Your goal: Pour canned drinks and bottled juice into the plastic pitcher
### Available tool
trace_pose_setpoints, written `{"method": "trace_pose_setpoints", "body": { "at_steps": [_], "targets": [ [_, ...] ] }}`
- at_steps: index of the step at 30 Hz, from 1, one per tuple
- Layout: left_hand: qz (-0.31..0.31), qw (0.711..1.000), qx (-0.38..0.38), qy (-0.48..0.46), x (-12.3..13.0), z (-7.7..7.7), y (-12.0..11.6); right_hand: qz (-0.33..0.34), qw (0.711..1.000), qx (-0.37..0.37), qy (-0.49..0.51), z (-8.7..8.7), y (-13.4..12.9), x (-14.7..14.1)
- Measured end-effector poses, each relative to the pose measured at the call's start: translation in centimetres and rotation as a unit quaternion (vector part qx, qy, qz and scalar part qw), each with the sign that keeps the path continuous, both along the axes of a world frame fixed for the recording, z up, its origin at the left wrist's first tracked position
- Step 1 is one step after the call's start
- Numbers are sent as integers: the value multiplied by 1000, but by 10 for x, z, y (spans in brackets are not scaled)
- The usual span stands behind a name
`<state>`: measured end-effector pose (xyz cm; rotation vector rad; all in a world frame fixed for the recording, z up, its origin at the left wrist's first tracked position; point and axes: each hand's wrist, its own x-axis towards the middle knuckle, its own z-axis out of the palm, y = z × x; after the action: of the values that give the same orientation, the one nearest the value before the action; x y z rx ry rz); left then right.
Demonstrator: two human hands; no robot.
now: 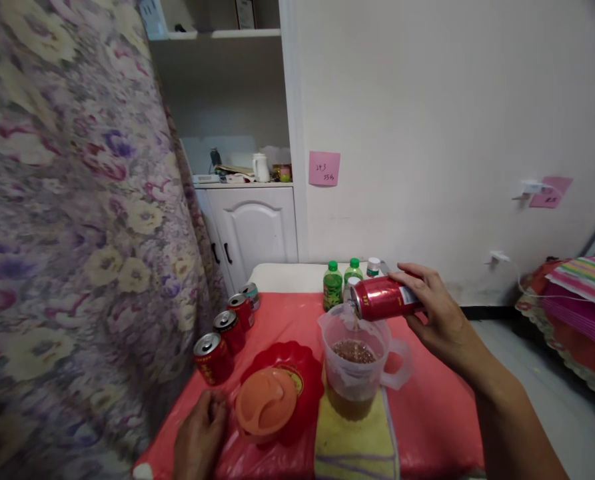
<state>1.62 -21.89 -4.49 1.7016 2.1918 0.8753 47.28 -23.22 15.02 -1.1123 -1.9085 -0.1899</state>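
Note:
My right hand (pixel 430 303) grips a red drink can (pixel 383 297) tipped on its side, its opening over a clear plastic measuring jug (pixel 352 380). Liquid runs from the can into the jug, which holds a brownish, foamy drink. The jug stands on a yellow cloth (pixel 357 450), its handle to the right. My left hand (pixel 202 433) lies on the table with curled fingers and nothing visible in them. It is close to an orange divided bowl (pixel 266 403), which sits on a red scalloped plate (pixel 304 383).
Several cans stand in a row at the left, the nearest a red can (pixel 213 358). Behind the jug are green-capped bottles (pixel 332 287) and a white-capped bottle (pixel 374 267). A red cloth (pixel 427 400) covers the table. A floral curtain (pixel 77 233) hangs at the left.

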Motion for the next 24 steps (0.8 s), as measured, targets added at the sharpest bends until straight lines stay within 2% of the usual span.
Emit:
{"method": "trace_pose_setpoints", "body": {
  "at_steps": [4,8,11,17,24],
  "targets": [
    [-30,999,-25,18,9,1,5,-1,1000,-6,-2,-1,-1,0],
    [-43,998,-46,13,6,-8,9,2,1000,-11,4,0,-1,-1],
    [-60,998,-27,24,4,-15,9,1,1000,-11,6,0,-1,-1],
    [-56,997,2,54,4,-19,6,2,1000,-8,4,0,0,0],
    [-40,998,8,41,5,-19,5,-3,1000,-13,-1,0,-1,0]
  ]
}}
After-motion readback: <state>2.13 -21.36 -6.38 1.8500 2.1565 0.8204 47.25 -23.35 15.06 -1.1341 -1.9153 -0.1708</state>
